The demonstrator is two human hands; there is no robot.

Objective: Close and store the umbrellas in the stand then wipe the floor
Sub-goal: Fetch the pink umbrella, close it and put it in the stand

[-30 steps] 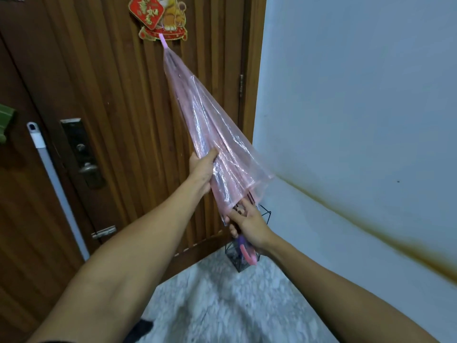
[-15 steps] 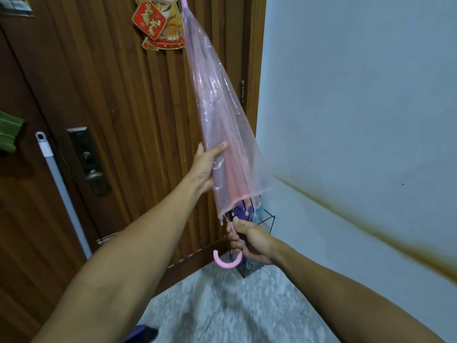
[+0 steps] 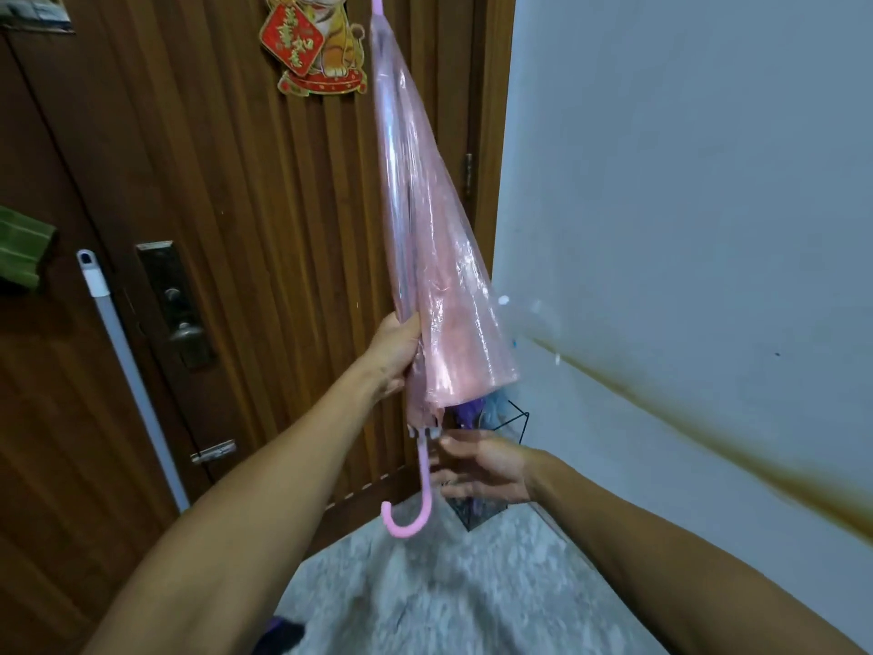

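Landmark: the umbrella [image 3: 425, 257], pink, see-through, folded, held near upright in mid-frame with its tip at the top edge and its hooked handle [image 3: 413, 512] hanging low.

Far left of the umbrella: a green cloth [image 3: 21, 250] at the frame edge. Nearer, a white pole [image 3: 127, 371] leans against the brown door [image 3: 226, 205]. Between pole and umbrella, a dark lock plate [image 3: 175, 300] with a knob. Up and left of the canopy, a red and gold tiger charm [image 3: 314, 44] stuck on the door.

Left hand [image 3: 394, 352]: clenched on the canopy's lower left side, thumb over the plastic, bunching the folds. Forearm runs down to the lower left corner.

Below the canopy hem: the pink shaft drops to the handle, which hangs free above the grey speckled floor [image 3: 425, 602].

Right hand [image 3: 482, 468]: just right of the shaft, fingers spread and released, not gripping; blurred, so contact with the shaft cannot be told.

Behind the right hand, right of the handle: a black wire stand [image 3: 515, 425] in the corner, with something purple in it, just under the canopy hem.

Right of the umbrella: pale wall [image 3: 685, 182] crossed by a brown stain [image 3: 708, 432] slanting down to the right. Small white specks sit blurred beside the canopy's right edge.
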